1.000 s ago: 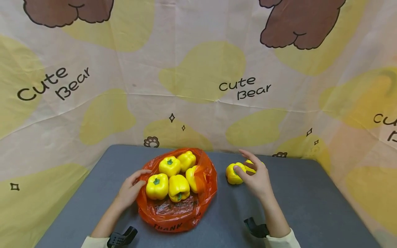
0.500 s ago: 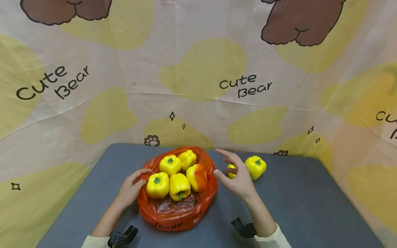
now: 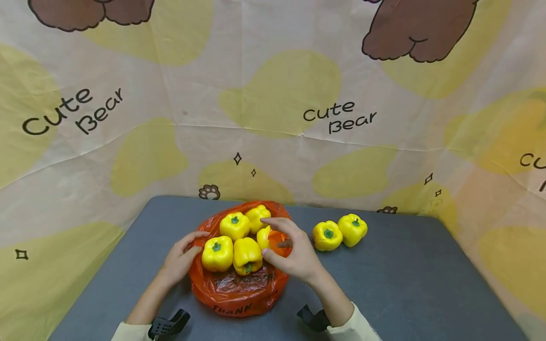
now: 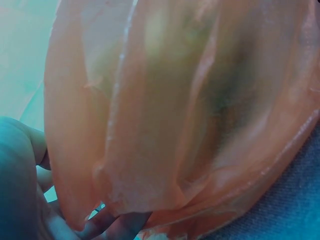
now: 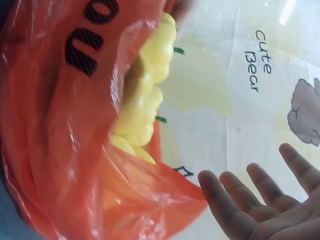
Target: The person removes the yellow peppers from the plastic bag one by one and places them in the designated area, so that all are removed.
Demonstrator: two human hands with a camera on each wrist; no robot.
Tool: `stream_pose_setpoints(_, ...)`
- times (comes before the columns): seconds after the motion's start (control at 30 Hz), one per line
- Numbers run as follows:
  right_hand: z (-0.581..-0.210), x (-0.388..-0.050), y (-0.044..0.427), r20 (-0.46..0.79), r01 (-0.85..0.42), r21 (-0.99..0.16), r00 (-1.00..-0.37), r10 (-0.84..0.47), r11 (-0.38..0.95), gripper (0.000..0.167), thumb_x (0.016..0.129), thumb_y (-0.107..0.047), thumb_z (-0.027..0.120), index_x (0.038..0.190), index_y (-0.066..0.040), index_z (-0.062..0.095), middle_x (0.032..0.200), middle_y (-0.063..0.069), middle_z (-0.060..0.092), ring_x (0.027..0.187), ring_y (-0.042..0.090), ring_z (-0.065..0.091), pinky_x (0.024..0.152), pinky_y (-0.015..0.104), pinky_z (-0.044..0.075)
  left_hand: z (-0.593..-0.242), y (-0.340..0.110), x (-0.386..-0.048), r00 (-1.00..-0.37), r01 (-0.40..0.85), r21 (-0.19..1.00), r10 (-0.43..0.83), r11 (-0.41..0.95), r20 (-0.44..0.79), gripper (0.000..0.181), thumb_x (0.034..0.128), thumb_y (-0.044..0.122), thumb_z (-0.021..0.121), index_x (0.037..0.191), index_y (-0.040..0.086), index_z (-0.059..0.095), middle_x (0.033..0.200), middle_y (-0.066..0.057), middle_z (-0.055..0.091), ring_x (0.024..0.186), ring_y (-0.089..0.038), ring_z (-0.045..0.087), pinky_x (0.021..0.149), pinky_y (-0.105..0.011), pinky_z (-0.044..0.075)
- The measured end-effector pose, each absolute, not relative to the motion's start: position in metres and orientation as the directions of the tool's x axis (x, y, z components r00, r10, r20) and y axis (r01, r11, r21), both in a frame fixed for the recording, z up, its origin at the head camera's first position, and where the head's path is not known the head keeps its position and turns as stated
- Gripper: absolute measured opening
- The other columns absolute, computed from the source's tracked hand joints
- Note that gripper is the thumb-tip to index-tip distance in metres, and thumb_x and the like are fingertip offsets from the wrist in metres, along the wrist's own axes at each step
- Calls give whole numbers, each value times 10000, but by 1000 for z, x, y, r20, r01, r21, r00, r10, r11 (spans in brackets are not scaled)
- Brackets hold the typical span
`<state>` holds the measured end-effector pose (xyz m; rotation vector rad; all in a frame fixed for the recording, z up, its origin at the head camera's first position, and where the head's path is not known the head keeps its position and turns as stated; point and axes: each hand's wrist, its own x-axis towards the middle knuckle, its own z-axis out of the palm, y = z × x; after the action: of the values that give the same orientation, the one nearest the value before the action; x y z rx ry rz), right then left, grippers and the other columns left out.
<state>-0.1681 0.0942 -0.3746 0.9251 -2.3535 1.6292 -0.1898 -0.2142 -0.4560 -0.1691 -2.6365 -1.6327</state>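
Right hand (image 3: 297,250) has moved left to the red plastic bag (image 3: 241,299), fingers apart; I see left hand (image 3: 179,259) gripping it, two blocky yellow peppers (image 3: 327,235) outside.

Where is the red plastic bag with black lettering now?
In the head view, the red plastic bag sits on the grey table, slightly left of centre and left of the two yellow bell peppers lying outside it.

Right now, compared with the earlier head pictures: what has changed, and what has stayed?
The right hand has moved left, from in front of the loose yellow peppers to over the right side of the red bag, leaving both in full view. Nothing was visibly grasped or let go. The left hand stays at the bag's left rim; the bagged peppers and loose ones look unmoved.
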Motion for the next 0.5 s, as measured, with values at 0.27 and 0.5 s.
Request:
stream_pose_setpoints(0.27, -389, -172, 75, 330, -489, -830, -819, -469, 270, 475, 845, -251, 688, 1303, -282, 568, 1331, -13, 550, 1197, 316, 504, 835, 482, 540, -456, -215, -191, -992, 125, 892, 80, 435, 100, 328, 958, 85, 456, 1260, 81, 583, 1374, -213, 509, 945, -85, 581, 694, -238, 542)
stream_pose_setpoints(0.5, -404, -176, 62, 270, -490, -750, -839, -472, 443, 500, 807, -341, 712, 1287, -281, 586, 1312, -71, 566, 1212, 171, 534, 982, 466, 457, -457, -214, -190, -994, 101, 899, 73, 426, 77, 329, 960, 91, 455, 1264, 84, 579, 1383, -216, 502, 931, -103, 599, 684, -247, 547)
